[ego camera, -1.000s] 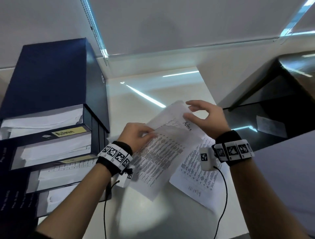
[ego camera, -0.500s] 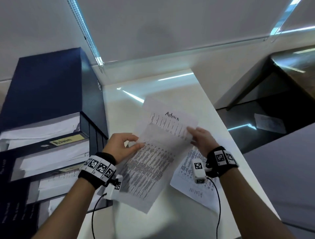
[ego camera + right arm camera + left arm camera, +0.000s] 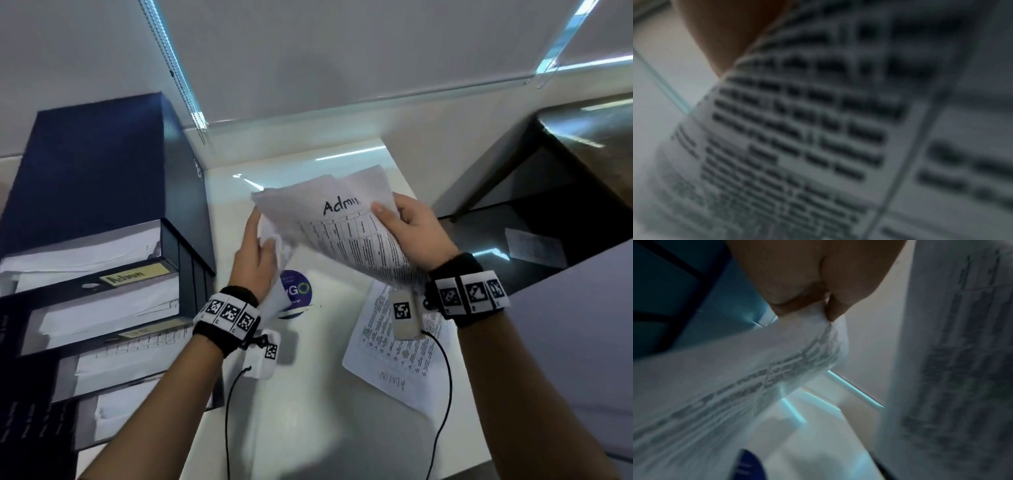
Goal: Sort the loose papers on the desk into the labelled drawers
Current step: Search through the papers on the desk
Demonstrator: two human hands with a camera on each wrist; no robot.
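My right hand (image 3: pixel 406 224) grips the right edge of a printed sheet (image 3: pixel 342 222) with "Admin" handwritten at its top, held up and curled over the desk (image 3: pixel 308 394). My left hand (image 3: pixel 255 253) pinches a second printed sheet (image 3: pixel 278 298) that hangs down past its wrist. In the left wrist view thumb and finger (image 3: pixel 830 311) nip that sheet (image 3: pixel 735 369), with the Admin sheet (image 3: pixel 951 353) to the right. The right wrist view shows only blurred print (image 3: pixel 807 129). A third sheet (image 3: pixel 394 356) marked "ADMIN" lies flat on the desk. The dark blue drawer unit (image 3: pixel 96 164) stands left, its "Admin" label (image 3: pixel 137 273) on an open drawer.
Several drawers of the unit stand pulled out with papers inside (image 3: pixel 102 318). A round blue sticker (image 3: pixel 298 291) shows on the desk below the held sheets. A wall and roller blind close off the back. A dark desk (image 3: pixel 548 222) with one paper lies to the right.
Both hands have lifted the papers higher and drawn them apart. The Admin sheet now curls in the right hand, the other sheet hangs from the left, and the blue sticker has come into view.
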